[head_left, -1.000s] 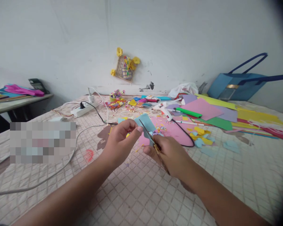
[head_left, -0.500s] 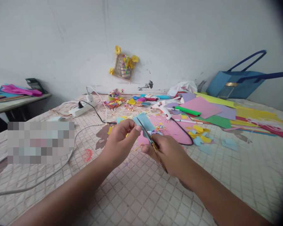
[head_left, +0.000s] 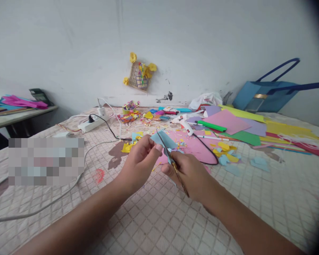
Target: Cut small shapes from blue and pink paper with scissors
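Note:
Light blue paper [head_left: 168, 140] is pinched between the thumb and fingers of my left hand [head_left: 142, 161], above the quilted cloth. My right hand [head_left: 192, 173] is closed around gold-handled scissors [head_left: 174, 166]. Their dark blades point up and to the left and lie across the paper, close to my left thumb. Fingers hide part of the scissors' handles and the paper's lower edge. Behind the hands, a pink sheet [head_left: 199, 150] rests on the cloth with small scraps on it.
A white glue gun [head_left: 184, 124] with a black cord lies behind my hands. Yellow scraps [head_left: 224, 147] and blue scraps are to the right, near stacked coloured sheets [head_left: 228, 120]. A power strip [head_left: 91, 124] with cables is at left. A blue bag [head_left: 266, 95] stands at back right.
My left hand has shifted slightly right, and the blue paper has tilted and moved a little to the right. The scissors stay in my right hand, their blades slightly shifted.

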Demonstrator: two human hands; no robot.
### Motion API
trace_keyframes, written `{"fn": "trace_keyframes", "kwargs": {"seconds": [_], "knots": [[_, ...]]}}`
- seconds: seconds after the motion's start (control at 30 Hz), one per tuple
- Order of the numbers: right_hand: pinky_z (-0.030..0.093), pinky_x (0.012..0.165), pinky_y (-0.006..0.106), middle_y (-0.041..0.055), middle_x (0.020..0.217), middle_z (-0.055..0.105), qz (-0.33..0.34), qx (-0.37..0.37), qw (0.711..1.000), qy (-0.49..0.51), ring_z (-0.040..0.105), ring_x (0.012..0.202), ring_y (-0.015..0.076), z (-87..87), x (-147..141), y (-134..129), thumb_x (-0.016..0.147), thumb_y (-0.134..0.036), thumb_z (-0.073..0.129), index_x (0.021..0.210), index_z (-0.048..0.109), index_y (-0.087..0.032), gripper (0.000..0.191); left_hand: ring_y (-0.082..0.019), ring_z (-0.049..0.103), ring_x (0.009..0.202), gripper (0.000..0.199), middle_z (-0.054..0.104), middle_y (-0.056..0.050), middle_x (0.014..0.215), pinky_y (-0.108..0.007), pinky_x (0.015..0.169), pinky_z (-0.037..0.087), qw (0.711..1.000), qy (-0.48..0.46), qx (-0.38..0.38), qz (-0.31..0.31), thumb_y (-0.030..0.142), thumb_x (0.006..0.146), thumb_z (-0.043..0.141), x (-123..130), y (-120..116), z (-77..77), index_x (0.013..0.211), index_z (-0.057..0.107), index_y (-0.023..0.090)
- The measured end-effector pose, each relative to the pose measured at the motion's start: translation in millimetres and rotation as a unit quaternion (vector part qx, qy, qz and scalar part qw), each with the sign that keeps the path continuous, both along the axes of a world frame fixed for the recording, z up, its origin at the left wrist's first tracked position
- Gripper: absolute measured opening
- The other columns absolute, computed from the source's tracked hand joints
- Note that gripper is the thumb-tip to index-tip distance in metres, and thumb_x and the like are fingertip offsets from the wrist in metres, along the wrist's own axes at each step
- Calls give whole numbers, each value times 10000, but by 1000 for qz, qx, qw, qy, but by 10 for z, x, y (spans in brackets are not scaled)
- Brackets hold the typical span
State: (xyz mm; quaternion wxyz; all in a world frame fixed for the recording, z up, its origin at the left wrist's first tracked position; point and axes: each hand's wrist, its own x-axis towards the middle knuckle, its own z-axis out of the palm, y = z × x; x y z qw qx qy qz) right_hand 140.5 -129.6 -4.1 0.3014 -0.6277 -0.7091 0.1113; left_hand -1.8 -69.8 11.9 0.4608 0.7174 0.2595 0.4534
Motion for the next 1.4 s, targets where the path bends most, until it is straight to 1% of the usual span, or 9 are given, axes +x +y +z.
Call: {"fn": "trace_keyframes", "kwargs": {"seconds": [0.17,0.3,0.37,0.43,0.6,0.8,1.03,1.2,1.4], "knots": [[257,475,231,-22,581,491,16,-8,1000,3,397,511,101,2,5,-1,814,-644,404,681,462,-182,484,-135,478,711,141,509,4,712,-279,668,392,999,17,27,14,286,824,494,-38,53,-45,729,514,184],[249,472,232,-26,570,483,19,-12,1000,0,391,502,98,7,4,1,809,-645,412,678,464,-181,484,-124,486,712,71,507,12,742,-266,664,406,998,-56,28,22,226,783,569,-42,65,-58,777,503,201],[245,469,234,-26,565,481,16,-15,1000,-3,386,497,96,11,1,3,804,-648,417,671,464,-180,489,-118,510,716,196,522,22,767,-258,659,420,994,-107,21,12,178,748,610,-33,57,-56,873,469,229],[251,473,234,-21,577,492,13,-21,1000,-2,391,507,100,17,-5,6,802,-650,418,676,471,-180,489,-119,532,724,288,541,25,779,-261,663,434,991,-126,32,10,149,735,626,-27,48,-57,930,441,251],[252,465,233,-12,579,485,0,-36,999,-11,398,520,114,41,-21,4,787,-665,424,693,500,-183,497,-123,541,749,113,552,-3,798,-267,682,452,990,-104,78,53,179,772,609,-47,36,-76,838,529,221],[241,456,235,-10,570,488,1,-35,999,-18,400,517,118,45,-12,-10,783,-668,425,727,534,-178,506,-109,559,687,96,583,5,727,-234,637,459,988,-131,42,69,240,766,634,-50,38,-56,806,562,193],[278,488,240,7,617,547,-3,-27,1000,0,435,541,127,20,-6,-8,779,-669,434,722,501,-182,495,-79,511,610,108,538,32,659,-193,552,414,985,-158,5,63,172,741,636,-10,44,-35,747,529,186],[253,463,233,-11,585,512,1,-17,1000,0,404,506,110,24,-6,-4,797,-665,406,687,468,-184,497,-71,490,603,136,526,37,656,-186,546,397,987,-153,-14,53,171,728,651,-7,39,-43,739,516,183],[244,455,231,-15,576,502,-9,-20,1000,-4,402,505,110,31,-8,-13,793,-664,416,693,488,-184,495,-75,485,615,139,511,33,674,-192,554,402,987,-154,-8,54,167,740,645,-13,32,-43,763,509,189]]}}
